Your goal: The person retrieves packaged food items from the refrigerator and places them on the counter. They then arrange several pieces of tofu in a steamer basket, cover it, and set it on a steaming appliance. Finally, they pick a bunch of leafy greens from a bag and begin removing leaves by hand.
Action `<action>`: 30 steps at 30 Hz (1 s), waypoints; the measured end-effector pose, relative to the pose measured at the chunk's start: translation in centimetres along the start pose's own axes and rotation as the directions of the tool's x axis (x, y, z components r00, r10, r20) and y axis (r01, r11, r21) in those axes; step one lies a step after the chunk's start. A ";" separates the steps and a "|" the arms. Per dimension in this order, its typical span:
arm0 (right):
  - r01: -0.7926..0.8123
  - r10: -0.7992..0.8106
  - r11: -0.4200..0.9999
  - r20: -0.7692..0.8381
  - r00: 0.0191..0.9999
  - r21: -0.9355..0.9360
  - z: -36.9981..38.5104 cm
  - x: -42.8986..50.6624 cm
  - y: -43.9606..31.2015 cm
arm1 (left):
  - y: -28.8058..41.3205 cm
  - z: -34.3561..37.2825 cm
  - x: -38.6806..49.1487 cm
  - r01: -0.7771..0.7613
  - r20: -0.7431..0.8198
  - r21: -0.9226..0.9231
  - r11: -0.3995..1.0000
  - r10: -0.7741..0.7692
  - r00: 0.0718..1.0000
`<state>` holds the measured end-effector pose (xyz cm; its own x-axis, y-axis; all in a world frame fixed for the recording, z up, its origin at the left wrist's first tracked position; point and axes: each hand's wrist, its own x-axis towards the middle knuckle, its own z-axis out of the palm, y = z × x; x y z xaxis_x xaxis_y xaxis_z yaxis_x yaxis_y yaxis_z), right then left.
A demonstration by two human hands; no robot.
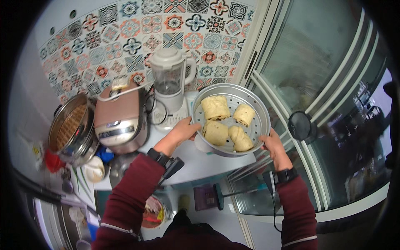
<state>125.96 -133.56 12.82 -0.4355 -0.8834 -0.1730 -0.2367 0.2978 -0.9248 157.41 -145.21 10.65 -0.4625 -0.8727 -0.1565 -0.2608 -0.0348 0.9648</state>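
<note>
Between my two hands is a round metal steamer tray (231, 153) with a perforated base. Its left rim is gripped by my left hand (185, 128), and my right hand (271, 140) grips the lower right rim. Inside lie several pale yellow rolled buns: a large roll (215, 107) at the upper left, a smaller roll (244, 115) at the upper right, another roll (215, 133) at the lower left and a twisted roll (240, 138) at the lower right. Brown filling shows at some cut ends. The tray is over the right end of the counter; whether it touches the surface cannot be told.
A blender (168, 81) and a pink-brown rice cooker (118, 117) stand left of the tray. Farther left are a steel pot (82, 145) and a white bowl (93, 170). A glass sliding door (281, 72) borders the right. Below are a lined bin (153, 212) and a dustpan (204, 198).
</note>
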 end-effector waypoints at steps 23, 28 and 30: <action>-0.267 0.268 0.964 -0.095 0.959 0.020 3.7 19.2 4.9 | -7.1 -0.3 21.3 -0.008 -0.027 0.438 0.899 0.022 0.999; -0.197 0.190 0.978 -0.104 0.976 -0.069 3.6 19.5 6.1 | -6.5 -0.1 20.0 -0.074 -0.062 0.430 0.900 0.111 0.992; -0.178 0.162 0.975 -0.122 0.979 -0.135 3.5 19.2 5.8 | -6.2 -1.5 18.1 -0.106 -0.054 0.347 0.932 0.133 0.990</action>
<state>119.23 -150.01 2.96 -0.5705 -0.7728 -0.2781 -0.2701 0.4964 -0.8250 151.91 -161.55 2.18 -0.4464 -0.8947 -0.0151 -0.4876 0.2290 0.8425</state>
